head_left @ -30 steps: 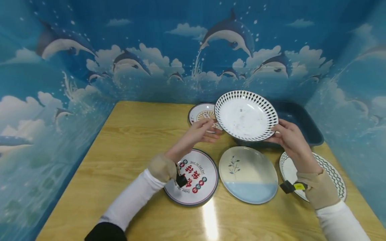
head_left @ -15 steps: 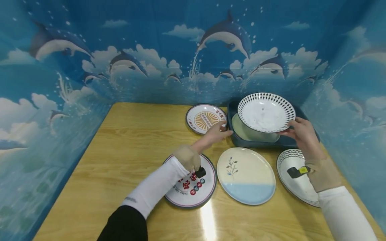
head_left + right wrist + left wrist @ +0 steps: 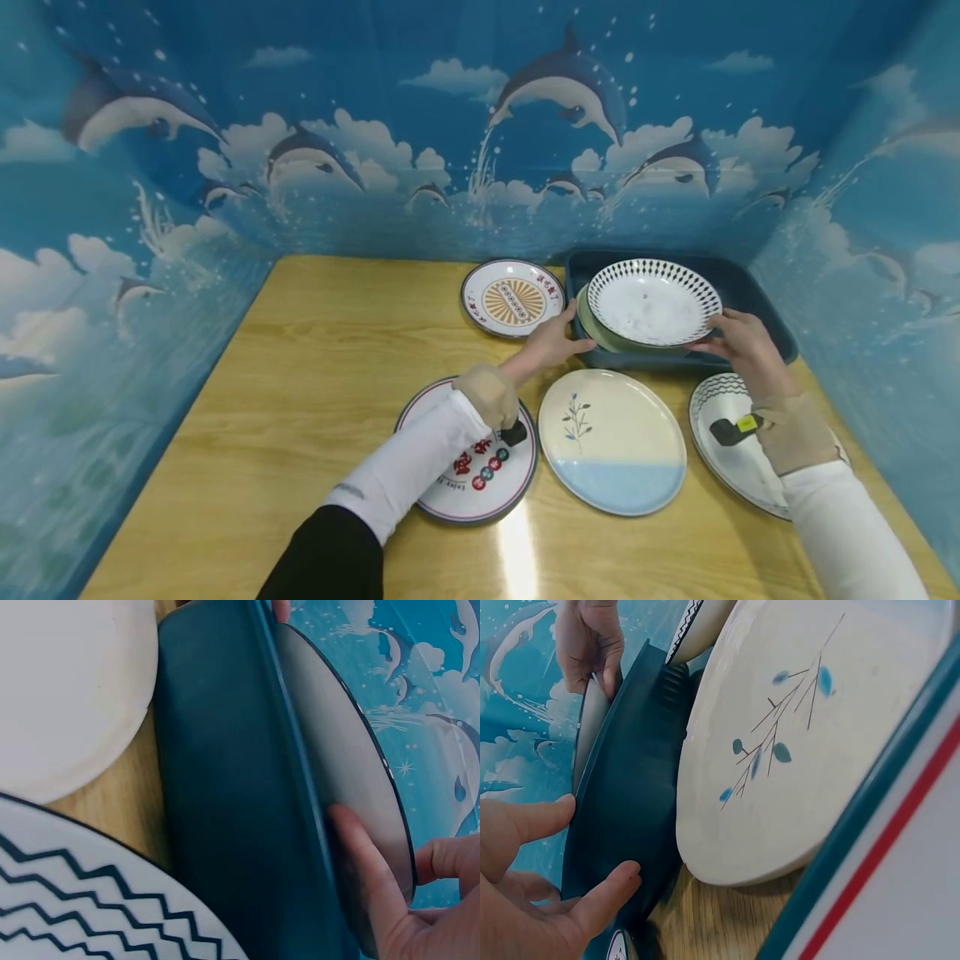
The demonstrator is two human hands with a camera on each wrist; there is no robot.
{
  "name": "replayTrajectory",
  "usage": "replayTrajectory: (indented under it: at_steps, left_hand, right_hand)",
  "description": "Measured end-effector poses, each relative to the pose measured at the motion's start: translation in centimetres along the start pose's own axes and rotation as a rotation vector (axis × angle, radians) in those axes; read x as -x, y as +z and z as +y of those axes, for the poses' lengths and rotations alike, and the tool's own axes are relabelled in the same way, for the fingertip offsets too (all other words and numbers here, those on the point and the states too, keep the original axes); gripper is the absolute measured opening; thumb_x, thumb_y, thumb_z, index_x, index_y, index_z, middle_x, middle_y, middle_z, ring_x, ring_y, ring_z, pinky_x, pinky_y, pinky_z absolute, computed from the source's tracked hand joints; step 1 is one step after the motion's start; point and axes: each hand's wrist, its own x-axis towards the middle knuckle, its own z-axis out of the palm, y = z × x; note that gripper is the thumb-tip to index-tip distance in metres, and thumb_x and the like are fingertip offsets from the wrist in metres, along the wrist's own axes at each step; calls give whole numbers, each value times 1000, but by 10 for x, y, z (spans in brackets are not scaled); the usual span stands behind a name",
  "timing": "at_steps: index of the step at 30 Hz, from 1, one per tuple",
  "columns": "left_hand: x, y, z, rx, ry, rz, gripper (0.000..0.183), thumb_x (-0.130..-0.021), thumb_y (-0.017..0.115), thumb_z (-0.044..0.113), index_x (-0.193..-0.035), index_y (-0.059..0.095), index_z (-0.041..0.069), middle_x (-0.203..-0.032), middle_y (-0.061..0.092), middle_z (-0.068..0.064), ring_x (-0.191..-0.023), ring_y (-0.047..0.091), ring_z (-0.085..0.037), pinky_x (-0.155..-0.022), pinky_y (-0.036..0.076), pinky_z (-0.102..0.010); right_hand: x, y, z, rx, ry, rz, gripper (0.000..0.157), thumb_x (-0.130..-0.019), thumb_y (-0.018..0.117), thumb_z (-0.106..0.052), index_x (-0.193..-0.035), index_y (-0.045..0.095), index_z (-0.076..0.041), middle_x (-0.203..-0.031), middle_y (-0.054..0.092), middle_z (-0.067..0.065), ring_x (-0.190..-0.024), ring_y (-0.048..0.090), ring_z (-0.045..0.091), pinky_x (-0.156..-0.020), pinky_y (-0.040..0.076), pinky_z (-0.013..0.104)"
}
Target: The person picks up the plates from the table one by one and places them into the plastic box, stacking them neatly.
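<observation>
My right hand [image 3: 738,337] pinches the right rim of a deep white plate [image 3: 652,302] with a black diamond border. The plate is tilted over a dark blue plastic basin [image 3: 772,321] and overlaps a pale green dish [image 3: 600,327] inside it. In the right wrist view the thumb and fingers [image 3: 375,877] hold the plate's edge just past the basin's rim. My left hand [image 3: 551,342] is at the basin's front left corner, fingers spread. In the left wrist view one fingertip [image 3: 626,874] lies against the outer wall and another is right at the rim.
On the wooden table [image 3: 300,375] a small sunburst plate [image 3: 513,298] sits left of the basin. In front are a red-lettered plate [image 3: 480,500], a cream-and-blue plate [image 3: 611,442] and a zigzag-rimmed plate [image 3: 731,458]. A dolphin-print backdrop [image 3: 375,208] surrounds the table.
The diamond-border plate has moved right and down over the basin. My left hand has come away from it and shifted to the basin's corner; the right hand keeps its hold.
</observation>
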Motion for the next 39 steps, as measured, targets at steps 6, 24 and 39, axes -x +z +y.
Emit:
replayTrajectory:
  at_steps: [6,24,39]
  left_hand:
    - [0,-1,3,-3,-22,-22,85,-99,68,32,-163,15,13,-163,33,-9,-141,45,-27,-101,50,-37]
    - [-3,1,5,-11,-37,-14,87,-99,68,32,-163,14,12,-164,32,-8,-141,46,-25,-105,50,-38]
    - [-1,1,5,3,-41,-25,86,-101,66,31,-163,11,13,-164,30,-8,-133,53,-26,-94,53,-36]
  right_hand:
    - [0,0,5,0,8,-22,64,-103,35,-4,-159,6,5,-141,33,26,-73,68,3,-77,62,24]
    - [-9,0,11,93,33,-101,65,-107,31,-10,-157,-6,7,-157,17,33,-76,66,-1,-83,60,22]
    - [-18,2,12,352,26,-79,64,-108,41,-6,-153,3,19,-136,43,38,-69,66,-3,-76,61,20]
